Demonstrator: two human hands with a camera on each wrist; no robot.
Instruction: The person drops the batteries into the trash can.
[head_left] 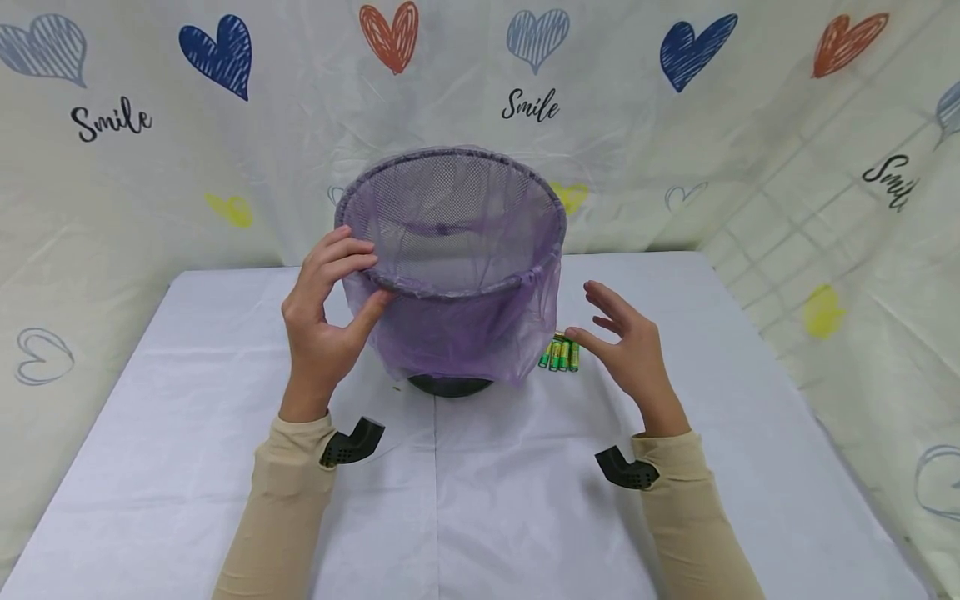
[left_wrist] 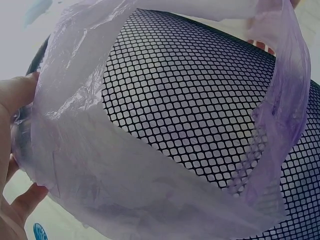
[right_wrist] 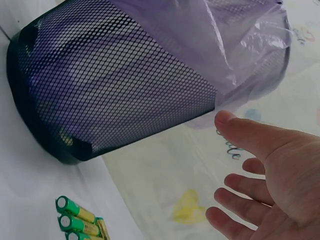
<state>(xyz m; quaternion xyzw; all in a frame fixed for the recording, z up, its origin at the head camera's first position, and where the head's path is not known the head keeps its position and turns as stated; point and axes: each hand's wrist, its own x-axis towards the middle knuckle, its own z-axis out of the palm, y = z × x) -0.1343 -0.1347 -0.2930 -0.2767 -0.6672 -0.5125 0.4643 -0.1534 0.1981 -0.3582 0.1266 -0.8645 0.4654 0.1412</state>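
A black wire-mesh trash bin [right_wrist: 115, 85] stands on the table with a thin purple trash bag [head_left: 457, 333] folded over its rim and hanging down outside. At the left of the rim, my left hand [head_left: 326, 312] holds the bag's folded edge, thumb at the front and fingers [left_wrist: 30, 200] further round. My right hand [head_left: 630, 350] is held off the bin's right side, its fingers apart and nothing in them. In the right wrist view its thumb [right_wrist: 245, 132] points at the bag's lower edge. Several green and gold batteries [head_left: 564, 354] lie right of the bin.
A white cloth covers the table [head_left: 510, 500]. Behind it hangs a pale curtain [head_left: 300, 125] printed with hearts and words. The bin's black base [head_left: 450, 386] shows below the bag. A small dark speck lies on the cloth left of the base.
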